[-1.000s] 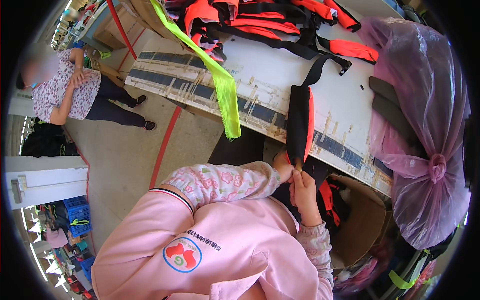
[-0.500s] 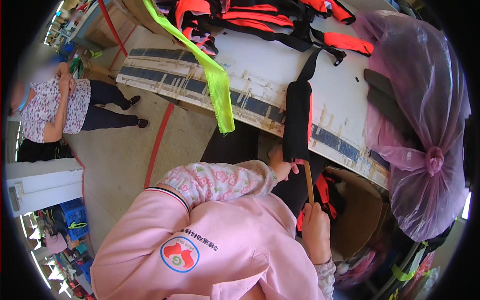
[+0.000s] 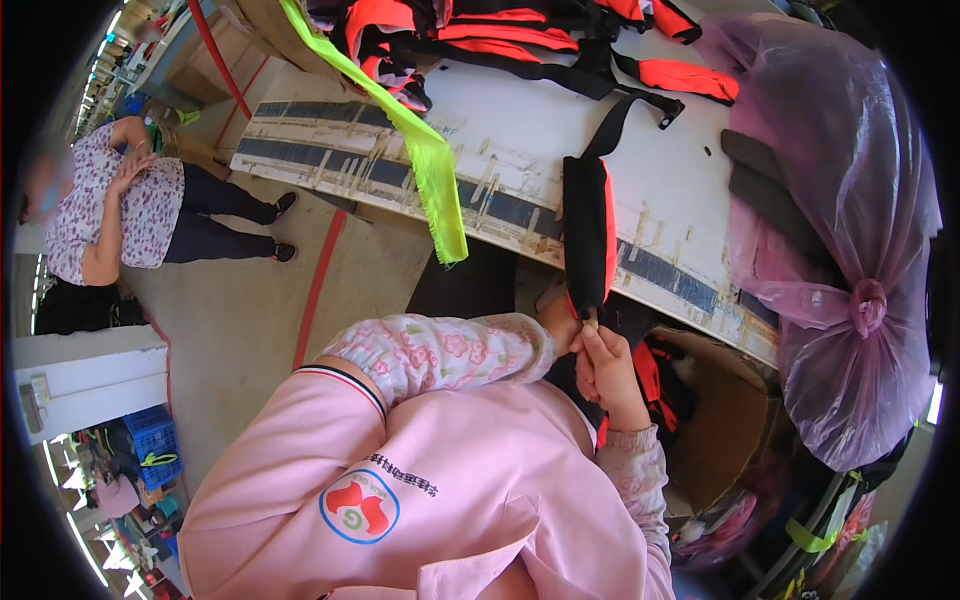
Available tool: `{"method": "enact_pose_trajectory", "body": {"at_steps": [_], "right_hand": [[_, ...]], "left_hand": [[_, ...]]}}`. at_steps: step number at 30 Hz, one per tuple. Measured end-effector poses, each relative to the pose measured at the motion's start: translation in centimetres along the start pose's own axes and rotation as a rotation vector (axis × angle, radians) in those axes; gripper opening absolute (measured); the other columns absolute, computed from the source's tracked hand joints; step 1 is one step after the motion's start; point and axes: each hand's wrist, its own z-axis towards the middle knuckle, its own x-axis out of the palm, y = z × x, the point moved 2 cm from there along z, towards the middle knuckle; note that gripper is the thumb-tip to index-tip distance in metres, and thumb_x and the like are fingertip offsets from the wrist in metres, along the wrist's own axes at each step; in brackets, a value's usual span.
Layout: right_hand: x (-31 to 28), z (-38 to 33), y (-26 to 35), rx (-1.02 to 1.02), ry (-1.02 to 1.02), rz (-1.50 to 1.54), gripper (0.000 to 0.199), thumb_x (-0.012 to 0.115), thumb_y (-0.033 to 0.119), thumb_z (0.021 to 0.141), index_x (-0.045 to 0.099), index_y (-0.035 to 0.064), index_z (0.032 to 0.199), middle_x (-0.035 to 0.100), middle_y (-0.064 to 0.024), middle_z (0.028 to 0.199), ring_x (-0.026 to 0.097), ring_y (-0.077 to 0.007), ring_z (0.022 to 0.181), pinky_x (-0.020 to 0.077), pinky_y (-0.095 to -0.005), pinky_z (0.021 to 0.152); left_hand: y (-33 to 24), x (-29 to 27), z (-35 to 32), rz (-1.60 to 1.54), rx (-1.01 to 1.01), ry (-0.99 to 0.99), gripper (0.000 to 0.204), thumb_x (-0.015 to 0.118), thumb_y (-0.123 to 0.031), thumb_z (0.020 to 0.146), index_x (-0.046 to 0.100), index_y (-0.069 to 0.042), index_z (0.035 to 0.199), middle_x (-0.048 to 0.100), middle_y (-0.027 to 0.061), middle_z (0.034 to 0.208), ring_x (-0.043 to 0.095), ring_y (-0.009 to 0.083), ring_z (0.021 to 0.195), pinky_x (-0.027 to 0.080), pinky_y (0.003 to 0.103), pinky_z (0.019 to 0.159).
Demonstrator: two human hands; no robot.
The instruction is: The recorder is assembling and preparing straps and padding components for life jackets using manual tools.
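A black fabric sleeve with an orange edge [image 3: 585,225] hangs over the near edge of the white table, a narrow black strap running from its top onto the tabletop. My left hand [image 3: 560,322] is at the sleeve's lower end; the sleeve and my right hand hide part of its fingers, which appear closed on the cloth. Right below the sleeve's opening, my right hand [image 3: 612,372] is pinched closed. A short tan bit of a flat wooden stick [image 3: 592,316] shows at its fingertips. The rest of the stick is hidden.
Orange and black fabric pieces [image 3: 510,35] lie piled on the worn white table [image 3: 480,135]. A neon-yellow strip [image 3: 435,180] hangs over its edge. At right are a knotted purple plastic bag [image 3: 868,305] and an open cardboard box [image 3: 725,440]. A person [image 3: 125,205] stands at left.
My right hand has moved up along the stick to the sleeve's lower end. Most of the stick's length no longer shows. The person at left has shifted their hands.
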Motion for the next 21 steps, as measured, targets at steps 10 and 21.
{"method": "enact_pose_trajectory", "body": {"at_steps": [10,21], "right_hand": [[0.6,-6.3,-2.0,0.037,-0.113,0.118,0.029,0.036,0.024,0.098,0.049,0.0049,0.081,0.035,0.001,0.044,0.028,-0.0086,0.029,0.0241,-0.0247,0.029],[1.4,-1.8,-0.5,-0.076,-0.255,0.407,0.029,0.038,0.027,0.097,0.047,0.0055,0.08,0.033,0.0013,0.045,0.025,-0.0078,0.03,0.021,-0.0244,0.029]], "left_hand": [[-6.2,1.2,-0.3,-0.112,-0.099,-0.157,0.023,0.039,-0.016,0.092,0.054,0.0,0.097,0.063,0.0094,0.076,0.055,0.0123,0.052,0.04,0.023,0.033],[-5.6,1.6,-1.4,0.133,-0.309,0.004,0.024,0.05,-0.028,0.089,0.057,-0.005,0.087,0.055,0.0031,0.058,0.049,0.0087,0.045,0.034,0.022,0.034]]}}
